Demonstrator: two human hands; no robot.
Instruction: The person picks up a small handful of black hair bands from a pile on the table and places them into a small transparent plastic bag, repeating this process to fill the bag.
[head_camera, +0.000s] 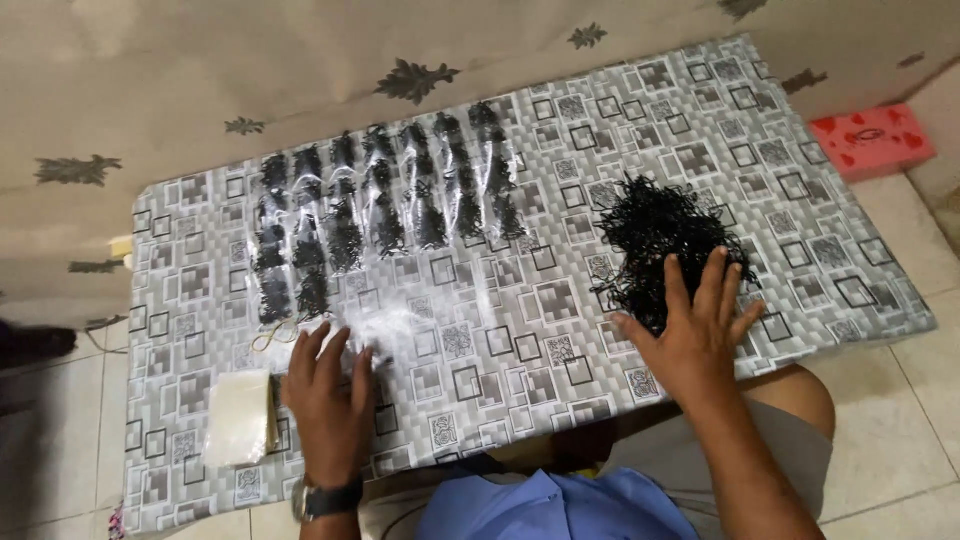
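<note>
A loose heap of small black pieces lies on the right part of a low table with a grey square-patterned cover. My right hand rests flat with spread fingers on the heap's near edge. My left hand, with a watch on the wrist, presses down on a clear plastic bag. Behind it, several rows of clear bags filled with black pieces lie side by side.
A stack of clear empty bags sits left of my left hand, with rubber bands just above it. A red box lies on the tiled floor at the right. A patterned curtain hangs behind the table.
</note>
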